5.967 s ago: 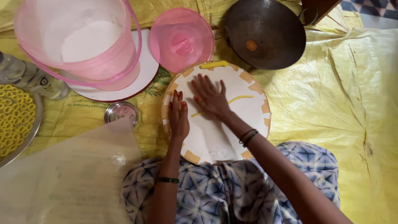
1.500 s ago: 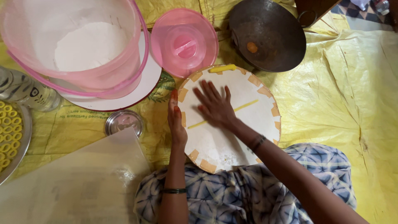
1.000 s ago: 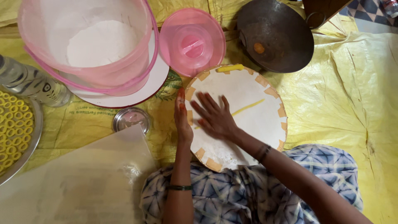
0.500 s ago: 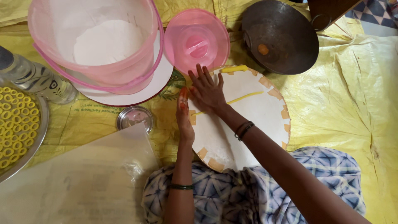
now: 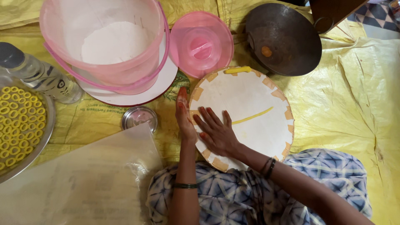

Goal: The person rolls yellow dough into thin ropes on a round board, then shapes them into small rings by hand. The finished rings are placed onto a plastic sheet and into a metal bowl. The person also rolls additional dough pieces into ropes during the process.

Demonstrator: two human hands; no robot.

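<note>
Right hand laid flat, palm down and fingers spread, on the near left part of the round white board, gripping nothing. Forearm stretched in from the near right, with dark bangles at the wrist. Left hand set on edge against the board's left rim, fingers straight and together, pointing far, also open and empty. Thin yellow dough strand stretched across the board's middle, just right of the right fingertips, touched by neither hand. Short yellow dough piece at the board's far rim.

Half a second before, right hand placed farther up, at the board's far left edge near the pink lid; since drawn back toward the body, onto the near left of the board. Left hand kept at the rim, nearly as before.

Everything spread on a crumpled yellow sheet over the floor. Pink bucket with white flour at far left, on a white plate. Pink lid beside it. Dark metal pan at far right. Small steel bowl left of the left hand. Clear bottle and steel tray of yellow dough rings at the left edge. Clear plastic sheet at near left. Blue patterned cloth over the lap.
</note>
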